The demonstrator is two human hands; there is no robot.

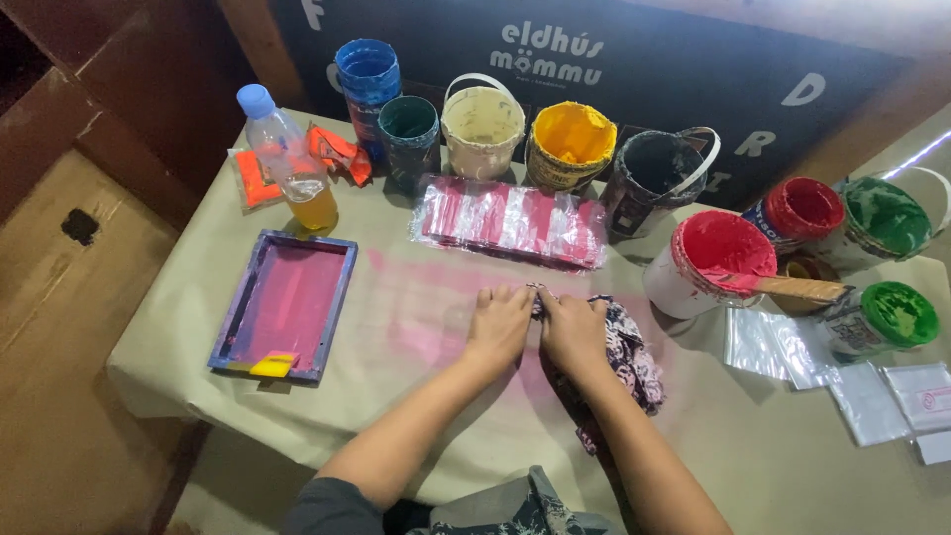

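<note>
— What are the hands doing?

— Both lie side by side, palms down, on the paper-covered surface (416, 396). The left hand (500, 324) rests flat with fingers spread on a faint pink smear. The right hand (575, 332) presses on the edge of a crumpled patterned rag (629, 362), dark and mottled, which lies under and just right of it. Whether the fingers pinch the cloth I cannot tell.

— And around them?

— To the left lies a rectangular printing frame (282, 305), purple-rimmed with pink mesh and a small yellow scraper (274, 365) at its near edge. Beyond the hands lies a glossy plastic packet (510, 221) of pink and white sheets. Behind it stands a row of paint-crusted tubs: blue (369, 79), teal (408, 127), cream (482, 124), yellow (570, 144), black (654, 173). To the right a red paint tub (708, 263) holds a wooden-handled spatula (792, 287). A clear plastic bottle (292, 163) holds amber liquid.
</note>
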